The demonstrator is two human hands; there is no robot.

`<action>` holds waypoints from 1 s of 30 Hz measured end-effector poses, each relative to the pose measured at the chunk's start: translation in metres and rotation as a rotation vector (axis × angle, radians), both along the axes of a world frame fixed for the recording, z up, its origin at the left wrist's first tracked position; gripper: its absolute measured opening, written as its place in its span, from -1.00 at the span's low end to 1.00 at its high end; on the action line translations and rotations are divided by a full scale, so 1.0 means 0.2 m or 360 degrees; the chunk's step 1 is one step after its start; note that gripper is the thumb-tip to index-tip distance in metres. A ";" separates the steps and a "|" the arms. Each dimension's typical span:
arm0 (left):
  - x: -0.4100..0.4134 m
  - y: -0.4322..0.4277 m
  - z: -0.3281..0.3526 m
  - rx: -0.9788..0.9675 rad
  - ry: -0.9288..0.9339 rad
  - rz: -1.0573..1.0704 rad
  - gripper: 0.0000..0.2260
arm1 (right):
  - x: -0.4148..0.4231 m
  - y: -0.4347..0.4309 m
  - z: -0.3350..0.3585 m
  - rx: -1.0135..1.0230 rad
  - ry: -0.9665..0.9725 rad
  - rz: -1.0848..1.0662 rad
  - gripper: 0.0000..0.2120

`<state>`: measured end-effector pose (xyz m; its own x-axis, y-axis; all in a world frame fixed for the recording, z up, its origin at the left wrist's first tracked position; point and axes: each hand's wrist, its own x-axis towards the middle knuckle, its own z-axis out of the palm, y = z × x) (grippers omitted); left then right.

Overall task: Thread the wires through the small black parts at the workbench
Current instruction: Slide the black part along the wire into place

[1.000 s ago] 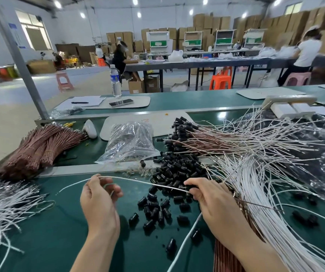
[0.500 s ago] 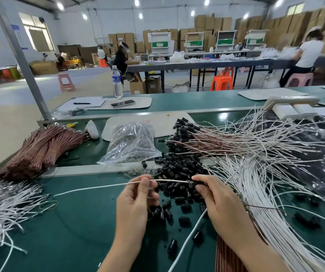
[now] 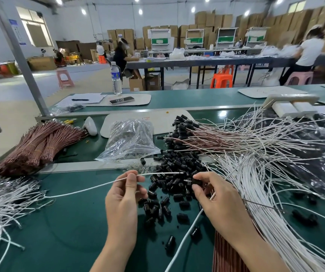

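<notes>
At a green workbench (image 3: 69,222), a worker's left hand (image 3: 125,197) pinches a white wire (image 3: 157,174) between thumb and forefinger. The wire's bare tip points right toward a small black part (image 3: 196,181), which the right hand (image 3: 218,201) grips in its curled fingertips. Tip and part are close together but apart, and the wire is not yet in the part. The rest of the wire trails left across the bench toward a tangle of white wires (image 3: 2,203) at the near left.

A second white wire (image 3: 185,235) runs out from under the right hand to the near edge. A pile of loose black parts (image 3: 177,167) lies between and just beyond the two hands. A broad heap of white wires (image 3: 265,183) spreads to the right.

Farther back lies a sheaf of wires with black parts on their ends (image 3: 206,134). A clear plastic bag (image 3: 130,140) sits left of it, and tied bundles of brown wire (image 3: 40,144) lie at the far left. On the next bench stand a water bottle (image 3: 116,78) and a phone (image 3: 121,100). Other workers sit at a long table across the hall, in front of stacked cardboard boxes.
</notes>
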<state>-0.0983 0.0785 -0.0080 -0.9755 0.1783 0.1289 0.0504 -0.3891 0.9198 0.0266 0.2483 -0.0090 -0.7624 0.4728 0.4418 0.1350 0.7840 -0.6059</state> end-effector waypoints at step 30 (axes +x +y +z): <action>0.15 0.05 0.01 -0.0483 0.0490 -0.0535 -0.88 | 0.00 -0.03 0.02 0.0211 0.0044 0.0218 -0.74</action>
